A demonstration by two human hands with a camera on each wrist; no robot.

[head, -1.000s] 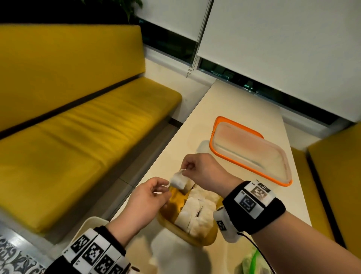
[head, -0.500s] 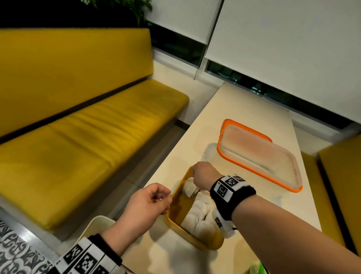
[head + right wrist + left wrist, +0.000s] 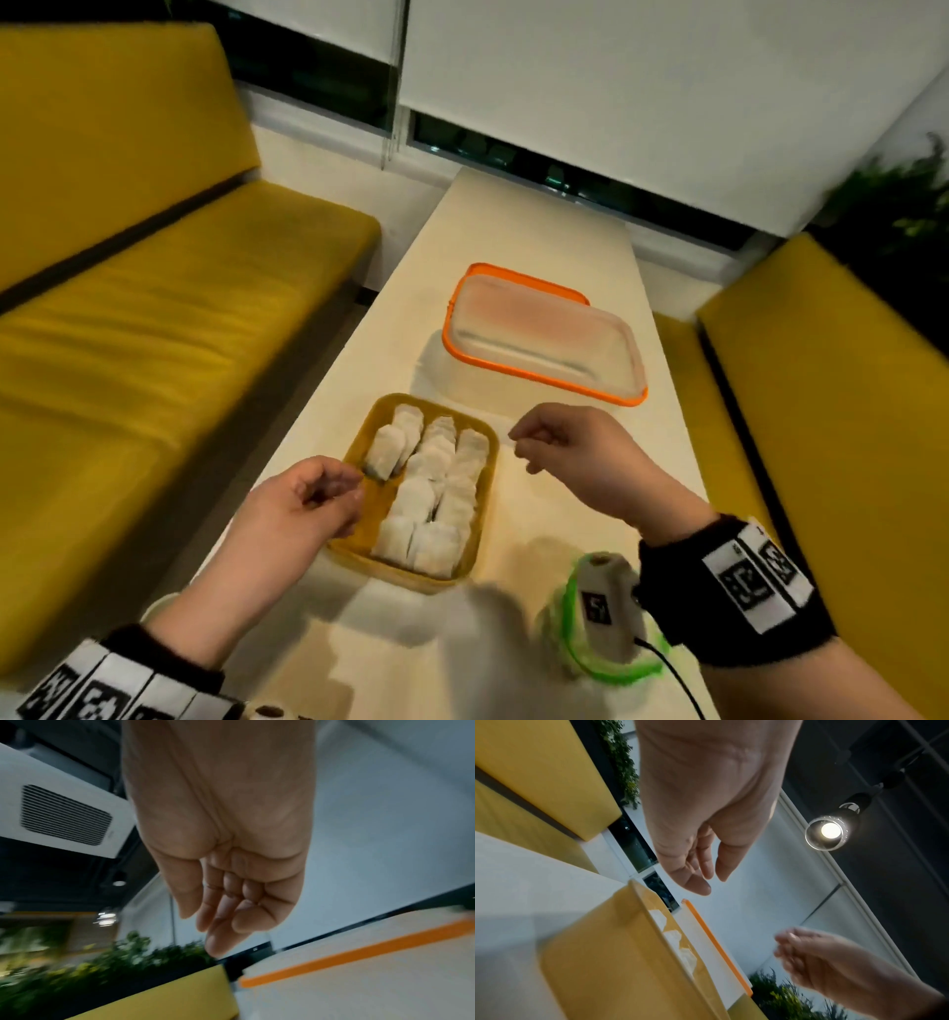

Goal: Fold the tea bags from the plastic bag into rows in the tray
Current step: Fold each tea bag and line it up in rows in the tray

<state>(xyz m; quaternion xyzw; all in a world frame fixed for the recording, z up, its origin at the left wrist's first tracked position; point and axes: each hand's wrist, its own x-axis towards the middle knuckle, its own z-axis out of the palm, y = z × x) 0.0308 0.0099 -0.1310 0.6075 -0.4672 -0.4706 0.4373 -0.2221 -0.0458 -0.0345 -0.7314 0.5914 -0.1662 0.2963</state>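
Observation:
The yellow tray [image 3: 379, 509] sits on the cream table and holds several white folded tea bags [image 3: 436, 493] in rows; its near-left part is bare. My left hand [image 3: 354, 488] hovers at the tray's left edge with loosely curled fingers and nothing in them; the left wrist view shows this hand [image 3: 706, 880] empty above the tray wall [image 3: 603, 963]. My right hand [image 3: 524, 447] is off the tray's right side, relaxed and empty, as the right wrist view of the hand [image 3: 213, 927] confirms. A green-edged plastic bag [image 3: 570, 663] lies near my right wrist, blurred and partly hidden.
An orange-rimmed translucent container [image 3: 544, 334] lies upside down on the table beyond the tray. Yellow benches [image 3: 154, 334] run along both long sides of the narrow table [image 3: 513, 226]. Window blinds close off the far end.
My right hand set a folded tea bag into the tray's far left row, let go and drew back to the right. The left hand released it and stays by the tray's left edge.

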